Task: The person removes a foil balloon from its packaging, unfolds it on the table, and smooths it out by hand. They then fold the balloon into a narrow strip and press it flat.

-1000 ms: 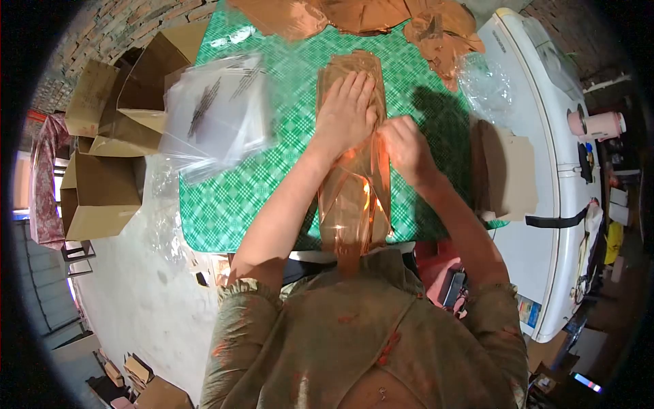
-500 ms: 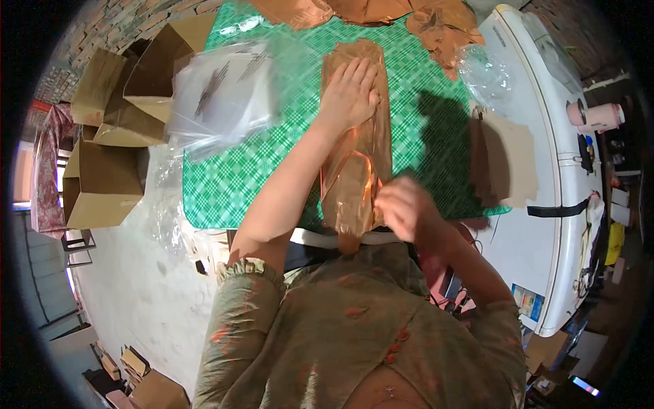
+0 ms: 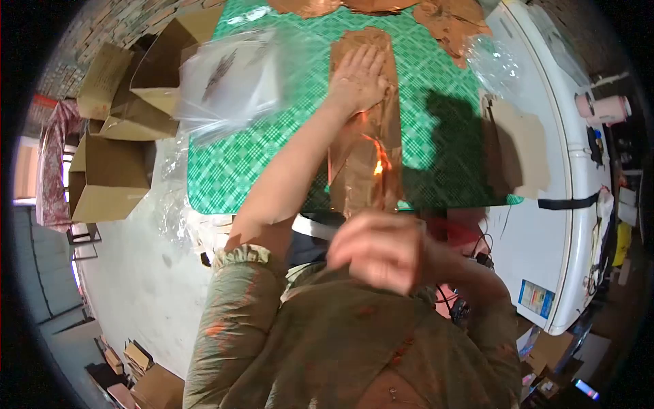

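Observation:
A long, shiny copper-brown sheet of thin film (image 3: 364, 160), folded into a strip, lies lengthwise on the green checked tablecloth (image 3: 272, 160). My left hand (image 3: 359, 78) rests flat on its far part, fingers stretched out. At the table's near edge, in front of my body, my right hand (image 3: 381, 249) is smeared by motion. Its fingers look bent, but whether anything is between them cannot be made out. The strip's near end is partly hidden behind that hand.
A stack of clear plastic sleeves (image 3: 235, 82) lies at the table's left. More copper-brown film (image 3: 453, 27) is along the far edge. Open cardboard boxes (image 3: 112, 174) stand to the left. Brown flat pieces (image 3: 521, 146) lie at right, beside a white fridge lying down (image 3: 531, 232).
My right hand has left the strip's right side and moved toward my body and leftward. My left hand stays flat on the film. The whole view has shifted slightly.

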Motion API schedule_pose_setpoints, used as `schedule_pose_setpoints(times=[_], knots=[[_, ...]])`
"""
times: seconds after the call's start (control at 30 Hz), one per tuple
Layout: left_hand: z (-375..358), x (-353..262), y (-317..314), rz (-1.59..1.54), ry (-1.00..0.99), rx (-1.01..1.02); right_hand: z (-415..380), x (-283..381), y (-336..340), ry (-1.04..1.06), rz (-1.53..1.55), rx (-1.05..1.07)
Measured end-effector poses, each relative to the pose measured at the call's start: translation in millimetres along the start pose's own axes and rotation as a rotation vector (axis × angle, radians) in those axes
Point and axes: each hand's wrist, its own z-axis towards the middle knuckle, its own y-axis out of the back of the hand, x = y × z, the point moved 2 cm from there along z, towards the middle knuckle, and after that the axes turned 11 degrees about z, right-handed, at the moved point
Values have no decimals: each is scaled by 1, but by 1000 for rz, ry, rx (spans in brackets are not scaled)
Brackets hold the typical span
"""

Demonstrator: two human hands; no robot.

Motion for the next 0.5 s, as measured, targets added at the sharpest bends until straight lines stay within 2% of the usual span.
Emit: schedule_pose_setpoints(times=[0.03,0.1,0.2,0.33,0.5], knots=[[1,0,-2,11,-1,-8,13,17,-15,178,197,88],[3,2,-7,30,-2,-18,28,45,-44,256,723,209],[1,6,-14,32,-19,-50,40,75,-64,378,1137,261],[3,4,-6,63,-29,-23,49,97,-85,526,1436,216],[4,1,5,82,-22,26,57,105,-101,675,1640,137]])
